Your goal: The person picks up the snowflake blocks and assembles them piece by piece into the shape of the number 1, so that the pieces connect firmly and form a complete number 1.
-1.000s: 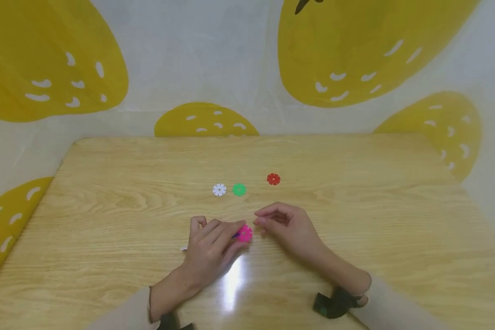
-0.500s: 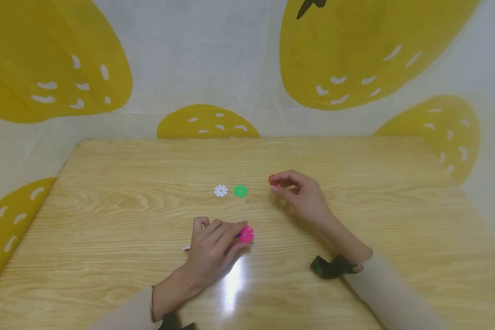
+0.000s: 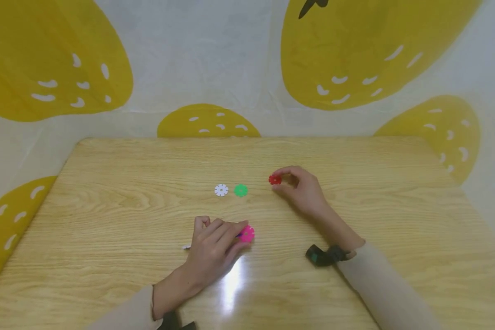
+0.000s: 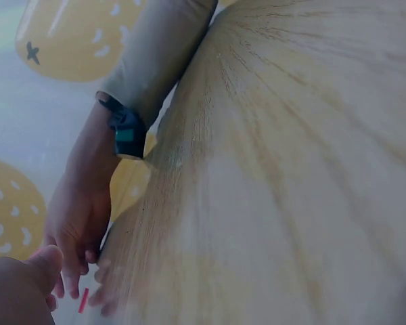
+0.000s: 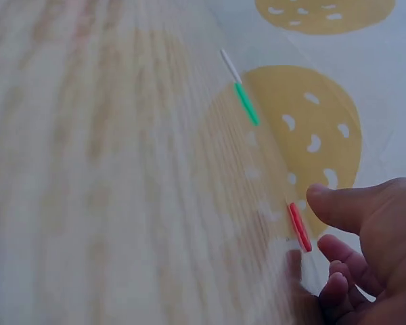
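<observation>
- The right hand (image 3: 303, 190) pinches the small red notched plastic disc (image 3: 274, 179) between thumb and forefinger; the disc stands at its fingertips, on edge, low over the light wooden table (image 3: 107, 183)
- From the right wrist the red disc (image 5: 299, 227) shows edge-on, its flat faces turned sideways, thumb above it
- The left hand (image 3: 214, 250) rests on the table, fingers curled round a pink notched plastic disc (image 3: 246, 233) at its fingertips; a dark piece beside that disc is too small to tell
- A green disc (image 3: 241, 190) and a white disc (image 3: 221, 190) lie flat beyond the left hand, just left of the right hand's fingertips, nearer the right hand
</observation>
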Demonstrator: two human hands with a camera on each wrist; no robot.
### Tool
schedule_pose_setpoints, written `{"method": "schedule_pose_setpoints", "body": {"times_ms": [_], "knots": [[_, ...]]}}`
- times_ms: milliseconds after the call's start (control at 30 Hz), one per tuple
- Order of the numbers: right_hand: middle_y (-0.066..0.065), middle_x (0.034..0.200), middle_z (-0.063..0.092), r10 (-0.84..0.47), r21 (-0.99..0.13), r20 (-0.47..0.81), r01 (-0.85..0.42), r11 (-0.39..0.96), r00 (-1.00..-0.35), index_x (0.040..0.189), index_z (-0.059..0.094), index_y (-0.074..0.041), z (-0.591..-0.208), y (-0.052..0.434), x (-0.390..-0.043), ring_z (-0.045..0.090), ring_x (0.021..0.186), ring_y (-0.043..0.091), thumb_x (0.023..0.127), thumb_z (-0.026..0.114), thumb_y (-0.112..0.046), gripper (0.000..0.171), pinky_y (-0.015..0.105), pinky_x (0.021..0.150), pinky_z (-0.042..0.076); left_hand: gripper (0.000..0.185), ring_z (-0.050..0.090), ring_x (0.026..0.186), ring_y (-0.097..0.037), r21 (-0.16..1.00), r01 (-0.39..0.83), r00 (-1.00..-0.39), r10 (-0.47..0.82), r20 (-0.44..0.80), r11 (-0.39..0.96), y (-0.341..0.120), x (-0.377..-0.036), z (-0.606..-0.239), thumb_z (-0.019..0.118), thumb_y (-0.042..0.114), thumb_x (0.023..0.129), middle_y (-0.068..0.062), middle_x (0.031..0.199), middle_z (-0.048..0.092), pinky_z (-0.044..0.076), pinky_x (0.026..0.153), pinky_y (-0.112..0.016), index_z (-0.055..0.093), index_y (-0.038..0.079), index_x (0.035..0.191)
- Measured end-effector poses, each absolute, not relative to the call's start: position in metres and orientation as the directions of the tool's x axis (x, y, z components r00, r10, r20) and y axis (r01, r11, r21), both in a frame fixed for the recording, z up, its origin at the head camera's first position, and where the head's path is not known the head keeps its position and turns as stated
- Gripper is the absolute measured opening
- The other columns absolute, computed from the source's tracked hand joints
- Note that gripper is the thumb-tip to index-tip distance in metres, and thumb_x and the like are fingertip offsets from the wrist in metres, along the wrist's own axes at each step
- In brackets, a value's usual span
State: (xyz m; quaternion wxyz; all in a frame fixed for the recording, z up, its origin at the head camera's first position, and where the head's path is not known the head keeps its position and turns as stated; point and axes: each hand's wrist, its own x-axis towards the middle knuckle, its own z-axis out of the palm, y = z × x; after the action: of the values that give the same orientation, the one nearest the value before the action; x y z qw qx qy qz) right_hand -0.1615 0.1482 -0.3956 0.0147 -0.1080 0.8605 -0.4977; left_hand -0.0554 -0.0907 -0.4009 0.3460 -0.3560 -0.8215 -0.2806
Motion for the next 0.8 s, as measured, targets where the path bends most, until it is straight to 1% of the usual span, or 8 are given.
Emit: {"method": "schedule_pose_setpoints", "body": {"times_ms": [67,167,267,367,500,600,700,800], "knots": [[0.0,0.1,0.058,-0.2,-0.85,0.083,-0.175,0.496,-0.976,0.105,0.062,-0.019,-0.398,0.15,-0.164,0.057,0.079,0.016,0.073,0.074,-0.024,0.034,0.034,0.071,0.045,0.045,0.055,0.067,-0.013,0.217,0.778,-0.511,0.394,0.764,0.589,-0.091,-0.055,-0.401,0.071,0.032,0.069,0.001,0.087,0.066,0.028,0.067,-0.041,0.064,0.006,0.106],[0.0,0.096,0.059,-0.197,-0.825,0.094,-0.188,0.533,-0.976,0.106,0.062,-0.019,-0.399,0.15,-0.168,0.052,0.07,0.015,0.072,0.075,-0.023,0.036,0.032,0.063,0.043,0.046,0.055,0.068,-0.014,0.216,0.777,-0.514,0.396,0.761,0.591,-0.091,-0.055,-0.4,0.071,0.032,0.07,0.001,0.087,0.066,0.028,0.067,-0.041,0.064,0.006,0.106],[0.0,0.092,0.059,-0.202,-0.8,0.118,-0.213,0.56,-0.972,0.106,0.062,-0.017,-0.399,0.148,-0.171,0.045,0.068,0.015,0.073,0.074,-0.022,0.035,0.03,0.06,0.038,0.045,0.055,0.068,-0.014,0.214,0.775,-0.513,0.394,0.763,0.594,-0.091,-0.056,-0.4,0.071,0.032,0.07,0.001,0.086,0.066,0.028,0.067,-0.042,0.064,0.006,0.106],[0.002,0.088,0.058,-0.215,-0.769,0.142,-0.245,0.59,-0.966,0.105,0.063,-0.015,-0.398,0.146,-0.172,0.042,0.066,0.016,0.074,0.073,-0.019,0.033,0.029,0.058,0.036,0.045,0.055,0.068,-0.014,0.213,0.776,-0.51,0.392,0.765,0.594,-0.091,-0.056,-0.4,0.071,0.032,0.069,0.001,0.086,0.066,0.028,0.066,-0.042,0.064,0.006,0.105],[0.003,0.09,0.06,-0.257,-0.741,0.153,-0.282,0.609,-0.954,0.105,0.063,-0.012,-0.395,0.143,-0.173,0.043,0.066,0.016,0.076,0.071,-0.015,0.03,0.029,0.058,0.035,0.046,0.055,0.068,-0.014,0.219,0.774,-0.515,0.391,0.763,0.594,-0.091,-0.056,-0.4,0.072,0.032,0.069,0.001,0.087,0.066,0.028,0.067,-0.041,0.064,0.006,0.106],[0.005,0.092,0.06,-0.278,-0.736,0.14,-0.288,0.613,-0.95,0.107,0.062,-0.01,-0.394,0.143,-0.174,0.044,0.068,0.017,0.078,0.069,-0.013,0.03,0.03,0.06,0.036,0.046,0.055,0.068,-0.014,0.223,0.772,-0.521,0.391,0.758,0.595,-0.091,-0.056,-0.4,0.072,0.032,0.069,0.001,0.087,0.066,0.027,0.067,-0.041,0.064,0.006,0.106],[0.005,0.093,0.058,-0.286,-0.733,0.116,-0.276,0.622,-0.951,0.109,0.062,-0.011,-0.392,0.143,-0.174,0.045,0.07,0.018,0.077,0.071,-0.018,0.034,0.031,0.062,0.036,0.046,0.055,0.068,-0.013,0.224,0.77,-0.525,0.394,0.754,0.598,-0.091,-0.056,-0.399,0.072,0.032,0.069,0.002,0.088,0.066,0.027,0.067,-0.041,0.064,0.006,0.106],[0.005,0.093,0.056,-0.298,-0.718,0.099,-0.276,0.639,-0.949,0.109,0.062,-0.013,-0.39,0.141,-0.175,0.047,0.076,0.018,0.074,0.072,-0.028,0.039,0.032,0.066,0.037,0.046,0.055,0.068,-0.014,0.222,0.769,-0.528,0.399,0.75,0.6,-0.091,-0.055,-0.399,0.072,0.031,0.069,0.002,0.087,0.066,0.027,0.067,-0.041,0.064,0.006,0.106]]}}
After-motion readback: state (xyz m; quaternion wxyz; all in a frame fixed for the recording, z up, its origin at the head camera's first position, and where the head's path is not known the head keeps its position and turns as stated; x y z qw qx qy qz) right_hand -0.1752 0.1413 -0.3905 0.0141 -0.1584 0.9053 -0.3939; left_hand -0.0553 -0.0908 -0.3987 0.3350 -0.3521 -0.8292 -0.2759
